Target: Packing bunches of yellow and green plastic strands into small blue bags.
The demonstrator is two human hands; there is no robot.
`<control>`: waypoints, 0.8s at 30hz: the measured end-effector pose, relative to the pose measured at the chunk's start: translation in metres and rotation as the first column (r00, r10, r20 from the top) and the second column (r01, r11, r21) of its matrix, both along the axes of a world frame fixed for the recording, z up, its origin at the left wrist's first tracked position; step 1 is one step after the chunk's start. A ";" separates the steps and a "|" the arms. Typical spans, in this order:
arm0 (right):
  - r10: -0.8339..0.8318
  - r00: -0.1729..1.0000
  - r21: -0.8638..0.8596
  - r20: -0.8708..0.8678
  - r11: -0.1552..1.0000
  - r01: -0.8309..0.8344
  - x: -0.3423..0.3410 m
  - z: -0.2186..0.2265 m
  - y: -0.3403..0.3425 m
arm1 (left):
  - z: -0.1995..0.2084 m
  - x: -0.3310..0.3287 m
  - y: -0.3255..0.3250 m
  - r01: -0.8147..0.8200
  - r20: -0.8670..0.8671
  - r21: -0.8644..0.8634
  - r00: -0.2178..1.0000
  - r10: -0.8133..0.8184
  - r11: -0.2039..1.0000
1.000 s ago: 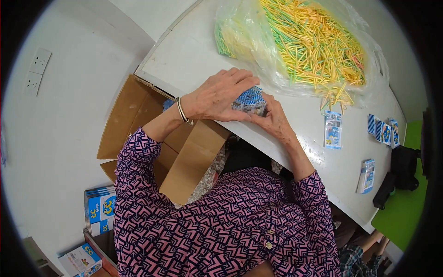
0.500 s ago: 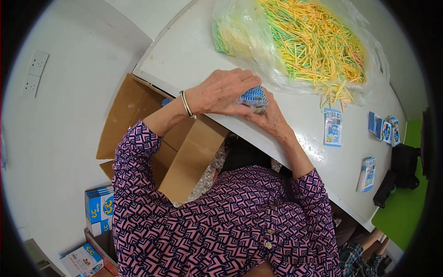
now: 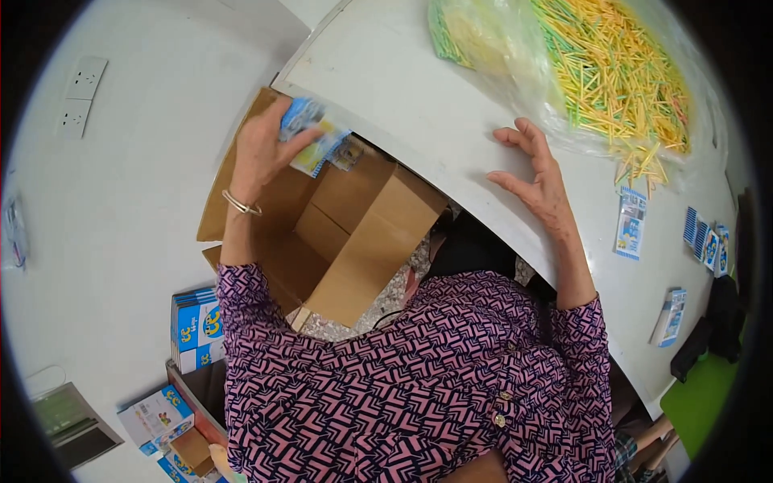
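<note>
My left hand [image 3: 262,149] has its fingers and thumb around a bunch of small blue-and-white packets [image 3: 306,133], slightly blurred. It holds them over the open cardboard box [image 3: 322,233] beside the table edge. Part of the packets hangs past my thumb, over the box's far side. Above the white table [image 3: 451,145], my right hand [image 3: 535,177] is open, thumb and fingers curved apart with nothing between them. A clear plastic bag of thin yellow and green sticks [image 3: 620,80] lies beyond it, some sticks spilling from its mouth.
A flat blue-and-white packet [image 3: 630,224] lies right of my right hand. More packets [image 3: 704,240] and a small packet stack [image 3: 670,318] are farther right. Blue-and-white cartons [image 3: 197,326] stand at lower left. Part of another person [image 3: 648,451] shows at lower right.
Both hands were together on the packets above the table edge. My left hand has carried them left over the cardboard box; my right hand has let go and opened. The view has shifted.
</note>
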State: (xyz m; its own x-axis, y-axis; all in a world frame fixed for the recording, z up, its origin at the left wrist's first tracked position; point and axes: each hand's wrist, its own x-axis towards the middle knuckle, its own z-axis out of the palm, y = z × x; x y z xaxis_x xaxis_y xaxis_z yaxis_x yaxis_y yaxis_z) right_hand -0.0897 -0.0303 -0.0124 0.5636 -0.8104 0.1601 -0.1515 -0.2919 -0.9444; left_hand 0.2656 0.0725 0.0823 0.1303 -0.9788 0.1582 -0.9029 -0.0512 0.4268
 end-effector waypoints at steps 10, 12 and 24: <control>-0.025 0.996 -0.012 -0.085 1.000 0.024 0.009 -0.001 0.007 | -0.082 0.059 0.050 -0.264 -0.655 0.046 0.720 0.229 0.963; -0.028 0.996 -0.018 -0.088 0.999 0.027 0.010 -0.002 0.007 | -0.101 0.075 0.066 -0.259 -0.629 0.070 0.738 0.244 0.963; -0.078 0.982 -0.116 -0.170 0.991 0.059 0.008 -0.006 0.004 | -0.362 0.099 -0.008 -0.161 0.303 0.279 0.950 0.073 0.947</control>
